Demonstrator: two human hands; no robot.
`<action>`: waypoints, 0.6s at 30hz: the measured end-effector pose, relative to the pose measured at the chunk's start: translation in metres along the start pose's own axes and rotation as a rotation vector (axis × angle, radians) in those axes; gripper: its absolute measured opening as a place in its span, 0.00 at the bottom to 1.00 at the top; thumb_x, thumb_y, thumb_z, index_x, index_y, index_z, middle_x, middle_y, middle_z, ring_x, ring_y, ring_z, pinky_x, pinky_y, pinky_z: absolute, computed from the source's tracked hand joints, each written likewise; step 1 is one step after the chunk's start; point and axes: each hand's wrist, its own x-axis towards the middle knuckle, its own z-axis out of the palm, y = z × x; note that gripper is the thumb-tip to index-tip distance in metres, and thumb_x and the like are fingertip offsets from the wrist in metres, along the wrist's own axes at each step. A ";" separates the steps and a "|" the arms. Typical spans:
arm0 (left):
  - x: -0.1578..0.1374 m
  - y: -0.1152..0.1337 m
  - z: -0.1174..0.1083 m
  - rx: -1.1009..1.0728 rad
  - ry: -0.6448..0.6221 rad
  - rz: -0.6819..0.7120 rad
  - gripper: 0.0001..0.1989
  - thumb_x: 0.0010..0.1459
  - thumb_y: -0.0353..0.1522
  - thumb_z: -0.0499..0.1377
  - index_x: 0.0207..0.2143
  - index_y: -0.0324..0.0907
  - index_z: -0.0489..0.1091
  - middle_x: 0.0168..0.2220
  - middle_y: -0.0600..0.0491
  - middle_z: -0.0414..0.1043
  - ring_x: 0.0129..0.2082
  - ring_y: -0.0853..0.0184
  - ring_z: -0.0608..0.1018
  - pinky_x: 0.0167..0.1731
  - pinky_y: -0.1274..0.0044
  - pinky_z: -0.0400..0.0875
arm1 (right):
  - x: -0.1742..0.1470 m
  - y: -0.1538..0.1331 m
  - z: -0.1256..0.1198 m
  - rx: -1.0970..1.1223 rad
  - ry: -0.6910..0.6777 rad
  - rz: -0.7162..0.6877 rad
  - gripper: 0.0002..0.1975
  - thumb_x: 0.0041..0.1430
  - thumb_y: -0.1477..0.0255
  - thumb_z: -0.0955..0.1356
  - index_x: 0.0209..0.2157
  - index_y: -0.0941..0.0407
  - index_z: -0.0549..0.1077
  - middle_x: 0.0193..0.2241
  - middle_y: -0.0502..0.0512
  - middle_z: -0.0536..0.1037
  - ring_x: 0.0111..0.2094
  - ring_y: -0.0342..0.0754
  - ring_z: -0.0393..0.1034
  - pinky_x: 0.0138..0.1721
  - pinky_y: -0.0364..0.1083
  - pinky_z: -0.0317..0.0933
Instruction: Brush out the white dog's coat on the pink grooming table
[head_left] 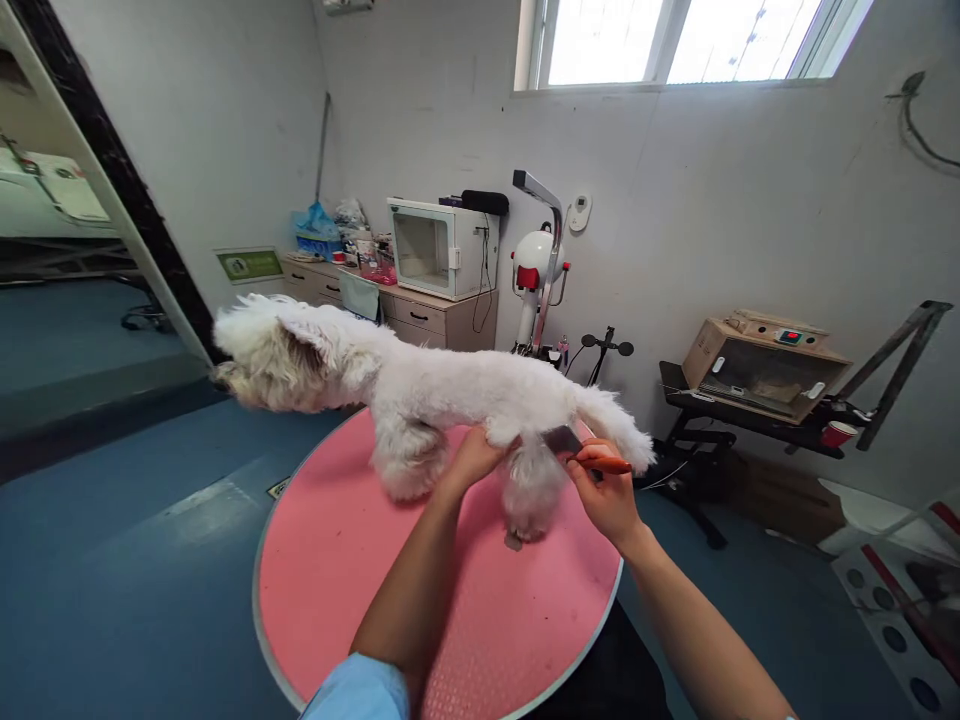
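Observation:
A white dog (472, 385) stands on a round pink grooming table (330, 560), its head to the left and its tail to the right. My left hand (478, 458) reaches under the flank and is closed around the upper front of the near hind leg (531, 490); fur covers most of its fingers. At the dog's rear, my right hand (606, 495) grips a slicker brush (606, 465) by its orange handle. The brush's dark, flat head lies against the fur at the back of the thigh, below the tail. A small grey patch shows by the hind paw.
Behind the dog are drawers (420, 318) bearing a white cabinet (442, 248). A metal grooming arm (551, 205) rises beside a white dryer (534, 258). To the right, a wooden box (769, 370) stands on a black table (675, 385) with a red cup (836, 433).

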 end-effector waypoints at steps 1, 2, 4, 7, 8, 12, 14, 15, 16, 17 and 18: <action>-0.002 0.010 -0.010 0.147 0.013 0.061 0.08 0.37 0.31 0.68 0.23 0.43 0.74 0.26 0.51 0.74 0.27 0.62 0.74 0.29 0.75 0.67 | 0.000 0.001 0.002 0.009 -0.002 0.011 0.02 0.59 0.73 0.67 0.33 0.53 0.68 0.33 0.52 0.71 0.38 0.48 0.69 0.40 0.51 0.66; -0.004 0.018 -0.017 0.270 0.155 0.133 0.08 0.38 0.30 0.68 0.25 0.43 0.74 0.27 0.51 0.73 0.29 0.62 0.73 0.31 0.75 0.67 | 0.001 0.001 0.004 0.020 -0.003 0.016 0.02 0.59 0.73 0.67 0.33 0.53 0.68 0.33 0.52 0.71 0.38 0.48 0.69 0.40 0.50 0.67; -0.010 0.030 -0.019 0.377 0.202 0.280 0.03 0.48 0.31 0.63 0.28 0.43 0.73 0.31 0.50 0.73 0.34 0.62 0.74 0.36 0.74 0.67 | 0.006 0.002 0.009 0.035 0.008 0.010 0.02 0.58 0.73 0.67 0.32 0.53 0.68 0.33 0.52 0.71 0.38 0.49 0.69 0.39 0.50 0.67; -0.014 0.023 0.005 0.429 -0.060 0.356 0.04 0.54 0.27 0.58 0.28 0.43 0.72 0.31 0.50 0.73 0.33 0.64 0.73 0.36 0.75 0.66 | 0.015 0.001 0.016 0.034 0.020 -0.015 0.03 0.58 0.74 0.67 0.31 0.53 0.67 0.32 0.51 0.71 0.37 0.49 0.70 0.40 0.50 0.66; -0.014 0.015 0.016 0.467 -0.039 0.367 0.04 0.53 0.26 0.58 0.29 0.42 0.72 0.32 0.49 0.72 0.34 0.63 0.73 0.36 0.74 0.66 | 0.018 0.001 0.018 0.031 0.018 -0.021 0.03 0.57 0.74 0.67 0.30 0.53 0.67 0.31 0.51 0.71 0.37 0.49 0.70 0.40 0.50 0.66; -0.006 -0.017 0.044 0.542 0.144 0.454 0.03 0.49 0.27 0.59 0.28 0.42 0.71 0.30 0.49 0.70 0.34 0.62 0.70 0.35 0.74 0.64 | 0.026 0.000 0.017 0.046 -0.024 -0.033 0.03 0.57 0.74 0.67 0.30 0.53 0.67 0.31 0.51 0.72 0.37 0.49 0.70 0.40 0.50 0.65; -0.002 -0.024 0.046 0.493 0.177 0.483 0.04 0.49 0.26 0.57 0.25 0.42 0.70 0.28 0.51 0.68 0.32 0.63 0.69 0.34 0.74 0.62 | 0.028 0.001 0.013 0.052 0.006 -0.045 0.03 0.57 0.73 0.67 0.31 0.53 0.68 0.32 0.51 0.72 0.37 0.49 0.69 0.40 0.50 0.65; -0.001 -0.025 0.045 0.445 0.181 0.475 0.05 0.49 0.26 0.56 0.23 0.42 0.69 0.26 0.51 0.67 0.31 0.64 0.68 0.33 0.74 0.61 | 0.029 0.002 0.010 0.049 0.076 -0.047 0.03 0.57 0.73 0.68 0.32 0.52 0.68 0.33 0.51 0.72 0.38 0.49 0.69 0.41 0.51 0.65; 0.000 -0.024 0.043 0.378 0.175 0.449 0.06 0.49 0.27 0.56 0.22 0.42 0.68 0.25 0.52 0.66 0.30 0.65 0.68 0.33 0.75 0.61 | 0.030 0.002 0.008 0.049 0.163 -0.047 0.03 0.57 0.73 0.68 0.32 0.52 0.68 0.34 0.52 0.71 0.39 0.49 0.69 0.42 0.51 0.65; 0.001 -0.022 0.041 0.294 0.165 0.404 0.06 0.49 0.28 0.55 0.21 0.42 0.68 0.24 0.53 0.66 0.29 0.65 0.68 0.33 0.75 0.61 | 0.032 0.002 0.007 0.060 0.223 -0.044 0.03 0.58 0.72 0.68 0.33 0.52 0.68 0.35 0.52 0.71 0.40 0.50 0.68 0.43 0.52 0.65; 0.001 -0.019 0.040 0.195 0.148 0.343 0.07 0.50 0.30 0.55 0.20 0.42 0.67 0.23 0.54 0.66 0.28 0.66 0.67 0.32 0.76 0.61 | 0.035 0.002 0.007 0.081 0.220 -0.041 0.03 0.58 0.72 0.68 0.33 0.52 0.68 0.36 0.53 0.71 0.40 0.50 0.68 0.43 0.52 0.65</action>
